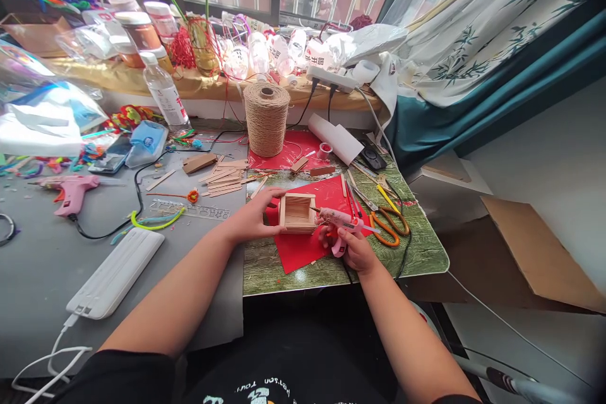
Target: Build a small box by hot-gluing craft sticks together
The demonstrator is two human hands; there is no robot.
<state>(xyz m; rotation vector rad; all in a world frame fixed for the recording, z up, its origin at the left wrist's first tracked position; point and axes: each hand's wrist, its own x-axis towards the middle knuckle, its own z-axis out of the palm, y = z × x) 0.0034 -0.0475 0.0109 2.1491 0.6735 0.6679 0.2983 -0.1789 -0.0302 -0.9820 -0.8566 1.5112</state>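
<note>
My left hand (259, 214) grips the left side of a small open box made of wooden craft sticks (298, 227), fingers behind and thumb in front. The box stands on a red sheet (296, 254). In my right hand (357, 252) is a pink hot glue gun (339, 221), held by its handle. Its nozzle points left and reaches the box's right edge; whether it touches the wood I cannot tell. A clear glue stick (372, 228) sticks out of the gun's back end.
Orange-handled scissors (386, 227) and a yellow pen (388, 197) lie to the right. Loose craft sticks (225, 178) are piled behind my left hand. A twine spool (267, 120) stands at the back. Further left are a second pink glue gun (73, 192) and a white power bank (116, 271).
</note>
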